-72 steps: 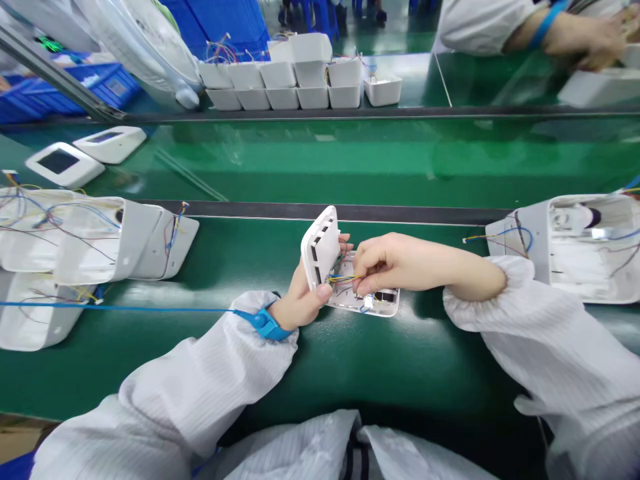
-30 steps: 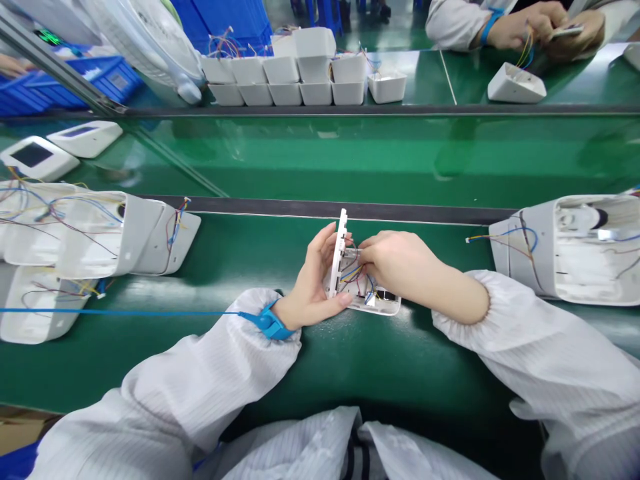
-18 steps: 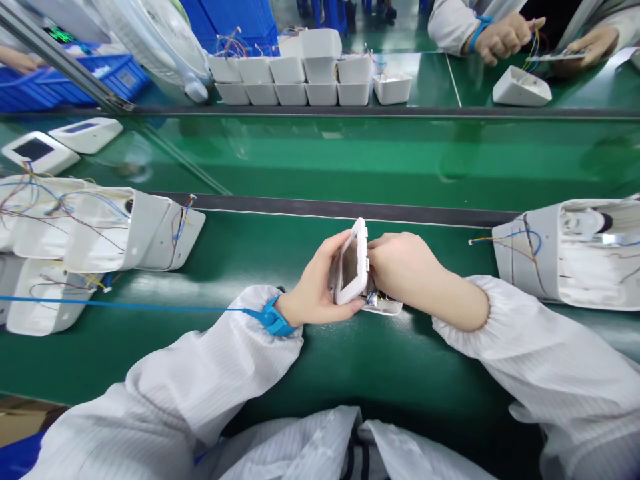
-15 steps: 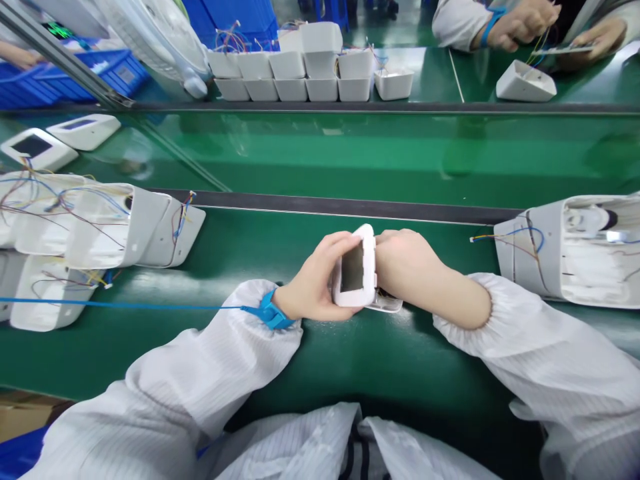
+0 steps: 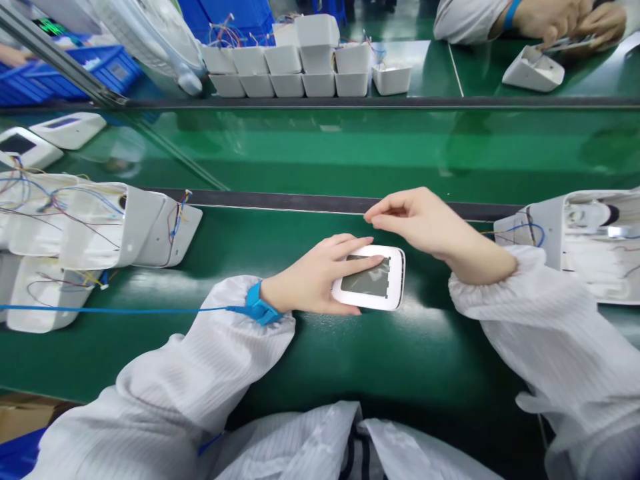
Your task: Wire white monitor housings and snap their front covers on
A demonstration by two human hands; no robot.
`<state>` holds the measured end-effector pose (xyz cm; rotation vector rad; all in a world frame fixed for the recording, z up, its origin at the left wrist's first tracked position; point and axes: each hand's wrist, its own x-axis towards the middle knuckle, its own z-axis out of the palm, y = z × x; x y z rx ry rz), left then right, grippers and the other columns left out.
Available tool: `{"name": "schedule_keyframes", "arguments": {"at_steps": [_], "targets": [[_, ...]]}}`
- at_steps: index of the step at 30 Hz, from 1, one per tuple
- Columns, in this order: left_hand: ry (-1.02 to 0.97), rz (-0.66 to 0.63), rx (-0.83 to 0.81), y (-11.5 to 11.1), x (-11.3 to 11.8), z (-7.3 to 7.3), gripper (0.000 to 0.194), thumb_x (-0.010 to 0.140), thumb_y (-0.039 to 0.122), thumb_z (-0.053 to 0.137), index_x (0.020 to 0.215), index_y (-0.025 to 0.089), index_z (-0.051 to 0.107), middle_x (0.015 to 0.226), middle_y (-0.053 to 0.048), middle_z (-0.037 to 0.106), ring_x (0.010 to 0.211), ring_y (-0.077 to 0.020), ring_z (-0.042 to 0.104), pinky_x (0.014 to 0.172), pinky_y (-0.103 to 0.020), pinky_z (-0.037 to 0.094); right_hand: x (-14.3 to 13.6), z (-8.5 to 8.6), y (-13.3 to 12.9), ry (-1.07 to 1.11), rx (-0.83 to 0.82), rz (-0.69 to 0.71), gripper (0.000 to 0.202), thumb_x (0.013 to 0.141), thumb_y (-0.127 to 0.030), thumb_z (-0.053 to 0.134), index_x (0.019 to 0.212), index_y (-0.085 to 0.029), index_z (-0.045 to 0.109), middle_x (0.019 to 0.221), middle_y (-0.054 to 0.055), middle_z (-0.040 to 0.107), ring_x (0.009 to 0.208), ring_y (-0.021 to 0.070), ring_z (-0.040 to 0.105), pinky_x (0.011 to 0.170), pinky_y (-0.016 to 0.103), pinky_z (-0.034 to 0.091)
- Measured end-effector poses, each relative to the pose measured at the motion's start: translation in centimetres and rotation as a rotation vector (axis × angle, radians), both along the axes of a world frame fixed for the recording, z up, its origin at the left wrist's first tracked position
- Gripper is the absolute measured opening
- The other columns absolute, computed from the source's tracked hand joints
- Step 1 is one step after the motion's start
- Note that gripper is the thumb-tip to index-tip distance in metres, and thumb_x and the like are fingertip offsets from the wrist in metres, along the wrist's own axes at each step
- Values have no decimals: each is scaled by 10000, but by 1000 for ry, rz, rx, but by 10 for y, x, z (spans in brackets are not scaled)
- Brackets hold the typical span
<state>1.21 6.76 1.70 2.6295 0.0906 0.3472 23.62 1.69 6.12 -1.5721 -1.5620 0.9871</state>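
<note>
A white device with a dark screen [image 5: 395, 287] lies face up on the green table [image 5: 320, 360]. My left hand [image 5: 325, 273] grips it from the left, with fingers across the screen and the thumb at its near edge. My right hand [image 5: 415, 220] is raised beyond the device, to its upper right and apart from it. Its fingers are bent together with the thumb near the fingertips; whether anything small is between them cannot be made out. A blue strap [image 5: 263, 305] with a cord circles my left wrist.
White housings with loose wires [image 5: 100, 220] stand at the left, another housing [image 5: 600, 247] at the right. Two screen units [image 5: 70, 130] lie farther back left. Across a dark rail [image 5: 320, 202] are stacked white boxes [image 5: 285, 60] and another person's hands [image 5: 565, 23].
The device has gone from tilted upright to lying flat, with its screen up. My right hand has left it and moved up and to the right. My left hand's fingers now reach across the screen.
</note>
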Motion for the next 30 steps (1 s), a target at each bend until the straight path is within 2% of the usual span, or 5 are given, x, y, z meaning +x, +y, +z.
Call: {"name": "schedule_keyframes", "arguments": {"at_steps": [12, 18, 21, 25, 30], "targets": [[-60, 30, -85, 0, 3, -9, 962, 647, 659, 762, 1471, 309, 409, 1471, -173, 429, 1342, -415, 395, 1085, -601, 352, -25, -27, -5, 223, -90, 27, 220, 829, -379, 648, 903, -192, 739, 874, 41, 746, 775, 163, 665, 718, 292, 514], [-41, 47, -94, -9, 4, -9, 1018, 648, 686, 743, 1493, 276, 351, 1548, -197, 307, 1374, -444, 334, 1107, -645, 302, -28, -28, -7, 257, 96, -130, 166, 824, -343, 656, 847, -190, 716, 902, 40, 737, 832, 176, 669, 759, 317, 530], [-34, 127, -100, -16, 5, -10, 1052, 668, 695, 718, 1510, 235, 287, 1488, -208, 383, 1342, -428, 379, 1089, -626, 343, -30, -28, -9, 206, 235, -207, 165, 853, -345, 627, 837, -200, 702, 924, 39, 731, 886, 184, 667, 801, 336, 530], [-141, 287, -45, -18, 7, -15, 1028, 663, 665, 731, 1470, 179, 319, 1355, -197, 498, 1243, -374, 486, 1053, -556, 413, -30, -32, -10, 41, 316, -264, 276, 887, -406, 594, 1087, -233, 673, 1163, 68, 690, 1082, 224, 632, 906, 392, 509], [-346, 511, 95, -14, 5, -19, 882, 676, 603, 753, 1382, 189, 423, 1320, -185, 518, 1226, -372, 497, 1050, -567, 392, -27, -41, -7, -107, 95, -190, 676, 846, -571, 616, 1397, -210, 467, 1271, 140, 638, 1083, 283, 641, 904, 453, 505]]}}
